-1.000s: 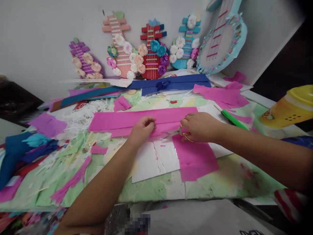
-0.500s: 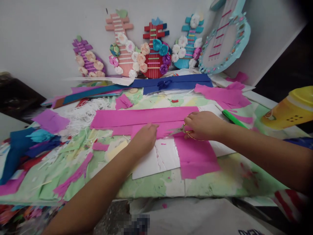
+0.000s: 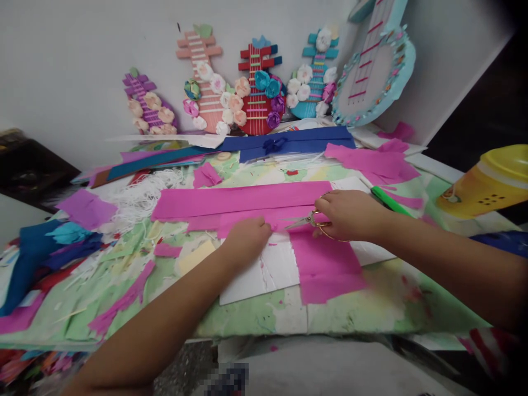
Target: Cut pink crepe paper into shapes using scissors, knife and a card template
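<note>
My right hand [image 3: 344,213] grips a pair of gold-handled scissors [image 3: 307,219], its fingers through the loops. The blades point left over pink crepe paper [image 3: 325,264], close to its cut edge. My left hand [image 3: 249,239] is closed, fingertips pinching the paper's edge just left of the blade tips. Beneath lies a white board [image 3: 264,278], partly covered by the pink paper. A long pink strip [image 3: 239,199] stretches across just behind both hands.
Paper guitars with flowers, such as a red one [image 3: 256,93], lean on the wall. Blue folded paper [image 3: 301,140], white string [image 3: 144,195], pink scraps [image 3: 375,162] and a green marker [image 3: 390,201] lie on the table. A yellow container [image 3: 487,181] stands right.
My left hand has shifted slightly right along the paper's edge, and the scissors' blades look a little more closed. The whole view has moved slightly.
</note>
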`<action>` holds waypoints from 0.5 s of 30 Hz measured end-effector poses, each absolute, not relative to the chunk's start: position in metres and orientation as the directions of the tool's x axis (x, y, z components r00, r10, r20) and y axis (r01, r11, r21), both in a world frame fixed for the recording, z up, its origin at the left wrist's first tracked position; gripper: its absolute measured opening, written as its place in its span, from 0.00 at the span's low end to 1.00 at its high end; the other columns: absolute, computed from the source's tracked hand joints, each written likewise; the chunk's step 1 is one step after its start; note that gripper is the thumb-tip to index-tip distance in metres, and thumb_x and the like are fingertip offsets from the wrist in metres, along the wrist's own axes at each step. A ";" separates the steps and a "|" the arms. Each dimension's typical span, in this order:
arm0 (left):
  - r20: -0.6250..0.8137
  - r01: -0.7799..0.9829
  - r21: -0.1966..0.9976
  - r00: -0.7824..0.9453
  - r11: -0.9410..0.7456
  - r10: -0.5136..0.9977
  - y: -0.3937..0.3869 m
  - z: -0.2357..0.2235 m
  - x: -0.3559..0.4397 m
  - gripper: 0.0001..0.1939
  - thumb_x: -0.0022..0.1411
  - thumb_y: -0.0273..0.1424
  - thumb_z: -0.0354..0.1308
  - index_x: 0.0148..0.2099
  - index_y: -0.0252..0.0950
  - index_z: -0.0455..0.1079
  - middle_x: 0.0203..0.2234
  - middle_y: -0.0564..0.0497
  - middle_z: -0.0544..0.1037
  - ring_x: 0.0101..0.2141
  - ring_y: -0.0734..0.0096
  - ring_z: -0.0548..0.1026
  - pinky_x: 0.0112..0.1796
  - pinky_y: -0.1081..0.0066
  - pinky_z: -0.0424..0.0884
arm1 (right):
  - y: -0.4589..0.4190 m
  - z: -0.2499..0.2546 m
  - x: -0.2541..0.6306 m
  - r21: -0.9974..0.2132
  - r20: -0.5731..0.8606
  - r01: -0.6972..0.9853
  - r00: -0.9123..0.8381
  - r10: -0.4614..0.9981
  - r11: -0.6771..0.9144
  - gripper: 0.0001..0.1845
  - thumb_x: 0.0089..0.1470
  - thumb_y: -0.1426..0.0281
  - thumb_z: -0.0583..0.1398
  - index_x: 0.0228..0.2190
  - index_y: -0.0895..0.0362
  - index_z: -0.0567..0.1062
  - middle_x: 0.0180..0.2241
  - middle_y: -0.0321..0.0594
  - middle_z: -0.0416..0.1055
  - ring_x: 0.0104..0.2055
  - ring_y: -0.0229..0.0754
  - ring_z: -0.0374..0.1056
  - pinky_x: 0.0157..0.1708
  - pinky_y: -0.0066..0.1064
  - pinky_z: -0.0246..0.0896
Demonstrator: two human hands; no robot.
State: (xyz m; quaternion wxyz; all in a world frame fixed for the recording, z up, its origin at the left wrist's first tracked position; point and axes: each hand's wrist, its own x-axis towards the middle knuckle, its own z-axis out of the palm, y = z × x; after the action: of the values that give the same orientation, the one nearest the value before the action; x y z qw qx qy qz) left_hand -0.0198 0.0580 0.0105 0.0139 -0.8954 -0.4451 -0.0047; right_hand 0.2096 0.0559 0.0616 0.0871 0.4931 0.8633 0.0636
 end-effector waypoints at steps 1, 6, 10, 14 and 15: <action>0.020 0.799 -0.029 0.601 -0.600 0.799 0.058 0.010 -0.021 0.14 0.62 0.30 0.41 0.36 0.34 0.68 0.27 0.47 0.68 0.28 0.69 0.66 0.28 0.71 0.60 | 0.057 0.061 0.210 0.194 -0.087 0.839 -0.502 0.861 0.509 0.20 0.43 0.56 0.54 0.32 0.60 0.68 0.31 0.46 0.68 0.34 0.45 0.63 0.26 0.31 0.49; 0.043 0.828 -0.049 0.560 -0.558 0.827 0.058 0.011 -0.023 0.13 0.61 0.30 0.41 0.38 0.34 0.67 0.28 0.47 0.68 0.29 0.67 0.66 0.27 0.71 0.59 | 0.061 0.053 0.208 0.176 -0.067 0.821 -0.541 0.839 0.543 0.18 0.42 0.57 0.54 0.30 0.59 0.68 0.30 0.45 0.68 0.32 0.45 0.64 0.24 0.30 0.48; 0.064 0.854 -0.025 0.521 -0.520 0.851 0.058 0.015 -0.025 0.14 0.61 0.31 0.41 0.36 0.34 0.67 0.28 0.47 0.68 0.29 0.67 0.66 0.27 0.71 0.59 | 0.064 0.048 0.203 0.144 -0.083 0.832 -0.529 0.844 0.536 0.17 0.43 0.58 0.53 0.29 0.58 0.68 0.29 0.45 0.69 0.32 0.45 0.64 0.23 0.29 0.47; 0.060 0.859 0.048 0.507 -0.510 0.860 0.062 0.020 -0.027 0.13 0.60 0.31 0.42 0.33 0.36 0.68 0.26 0.50 0.69 0.28 0.70 0.67 0.27 0.73 0.58 | 0.066 0.047 0.199 0.142 -0.124 0.838 -0.512 0.850 0.526 0.18 0.43 0.57 0.54 0.30 0.58 0.68 0.30 0.46 0.69 0.32 0.46 0.64 0.23 0.29 0.48; 0.056 0.854 0.070 0.512 -0.515 0.857 0.064 0.021 -0.027 0.13 0.60 0.31 0.43 0.32 0.36 0.68 0.26 0.50 0.69 0.28 0.70 0.67 0.27 0.73 0.59 | 0.066 0.047 0.198 0.140 -0.130 0.841 -0.508 0.852 0.523 0.18 0.42 0.56 0.54 0.30 0.58 0.68 0.30 0.46 0.69 0.33 0.46 0.64 0.23 0.29 0.48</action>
State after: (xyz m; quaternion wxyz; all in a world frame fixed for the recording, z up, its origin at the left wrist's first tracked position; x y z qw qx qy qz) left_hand -0.0273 0.0638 0.0211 -0.0169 -0.8693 -0.4922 -0.0416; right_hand 0.1984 0.0661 0.0469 0.0915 0.4876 0.8678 0.0291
